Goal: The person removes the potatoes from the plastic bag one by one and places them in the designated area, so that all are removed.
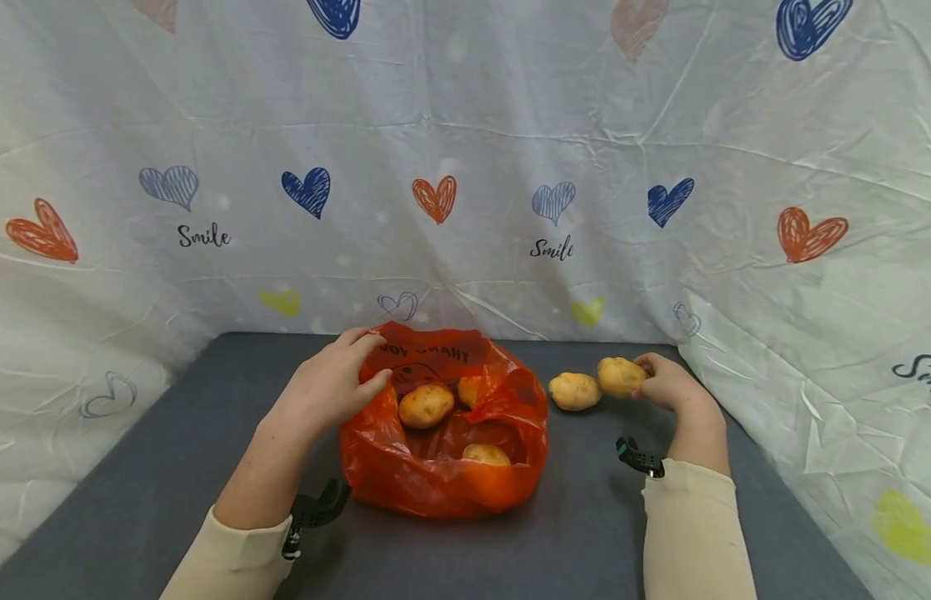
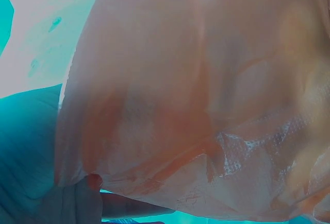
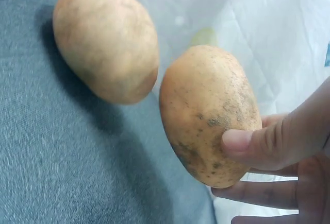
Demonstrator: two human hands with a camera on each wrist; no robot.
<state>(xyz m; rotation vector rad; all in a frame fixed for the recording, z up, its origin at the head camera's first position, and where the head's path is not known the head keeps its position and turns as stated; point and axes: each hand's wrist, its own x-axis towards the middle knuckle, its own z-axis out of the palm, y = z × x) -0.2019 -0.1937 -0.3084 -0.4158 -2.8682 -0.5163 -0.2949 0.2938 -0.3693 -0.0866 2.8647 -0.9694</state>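
Note:
A red plastic bag (image 1: pixel 442 487) stands with its mouth open on the dark table, with several potatoes inside, among them one potato (image 1: pixel 426 406) near its left side. My left hand (image 1: pixel 326 383) is at the bag's left rim, fingers at the upper edge and thumb over the opening; the bag's film (image 2: pixel 154 121) fills most of the left wrist view. On the right, my right hand (image 1: pixel 671 385) pinches a potato (image 1: pixel 619 377) between thumb and fingers. Another potato (image 1: pixel 574 392) lies just left of it; in the right wrist view this potato (image 3: pixel 105 38) rests on the cloth.
The dark grey table surface (image 1: pixel 585 517) extends around the bag. Behind it and at both sides hangs a white sheet (image 1: pixel 480 292) printed with hearts and the word Smile. Black bands with small devices are on both wrists.

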